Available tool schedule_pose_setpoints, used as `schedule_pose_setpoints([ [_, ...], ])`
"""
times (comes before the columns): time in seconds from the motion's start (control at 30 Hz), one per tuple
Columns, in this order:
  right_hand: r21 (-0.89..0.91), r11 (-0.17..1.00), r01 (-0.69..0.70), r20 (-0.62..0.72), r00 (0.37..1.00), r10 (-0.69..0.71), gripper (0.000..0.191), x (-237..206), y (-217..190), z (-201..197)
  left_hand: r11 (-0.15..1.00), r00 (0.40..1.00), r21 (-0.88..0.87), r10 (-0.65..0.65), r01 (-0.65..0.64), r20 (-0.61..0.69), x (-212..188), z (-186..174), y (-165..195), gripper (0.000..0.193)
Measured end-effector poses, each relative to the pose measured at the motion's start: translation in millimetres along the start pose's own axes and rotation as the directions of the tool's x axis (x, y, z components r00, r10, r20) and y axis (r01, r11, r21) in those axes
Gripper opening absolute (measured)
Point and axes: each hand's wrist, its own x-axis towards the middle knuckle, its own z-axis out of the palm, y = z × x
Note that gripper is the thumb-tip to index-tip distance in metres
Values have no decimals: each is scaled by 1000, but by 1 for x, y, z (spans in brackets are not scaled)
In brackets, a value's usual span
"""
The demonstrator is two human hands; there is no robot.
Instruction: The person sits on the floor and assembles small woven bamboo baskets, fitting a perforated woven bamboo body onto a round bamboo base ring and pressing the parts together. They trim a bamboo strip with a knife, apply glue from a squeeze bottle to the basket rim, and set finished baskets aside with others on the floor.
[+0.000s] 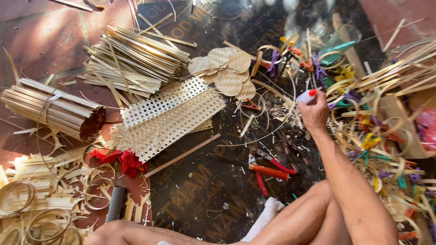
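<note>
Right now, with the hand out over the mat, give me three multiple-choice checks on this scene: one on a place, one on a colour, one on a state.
1. Where do the round woven discs lie relative to the woven lattice panels?
A. Above and to the right in the picture
B. Below and to the left
C. Underneath them

2. What colour are the handles of the pliers?
A. Blue
B. Red
C. Green

3. What is the right hand doing?
A. Lying flat and empty
B. Gripping the pliers
C. Closed round a small white bottle with a red cap

Answers:
1 A, the discs sit beyond the panels' upper right end.
2 B, both handles show red on the dark mat.
3 C, the fingers wrap the bottle, its cap poking out on top.
</note>
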Motion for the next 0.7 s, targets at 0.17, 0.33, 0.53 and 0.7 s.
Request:
schedule_pose_setpoints([
  [0.17, -98, 989, 108, 27, 994, -106, 34, 25, -15, 37, 710, 735, -263, -510, 653, 447, -4, 177, -77, 61],
  [0.33, -169, 979, 110, 75, 992, -98, 39, 29, -18, 58, 484, 655, -444, -601, 754, 457, 18, 289, -104, 46],
  [0.53, -209, 917, 340, 182, 935, -306, 34, 2, 7, 13, 551, 686, -420, -649, 721, 329, 34, 325, -112, 40],
  [0.7, -169, 986, -3, 510, 855, 90, 25, -69, 26, -44, 605, 696, -345, -637, 717, 330, 32, 323, -116, 37],
])
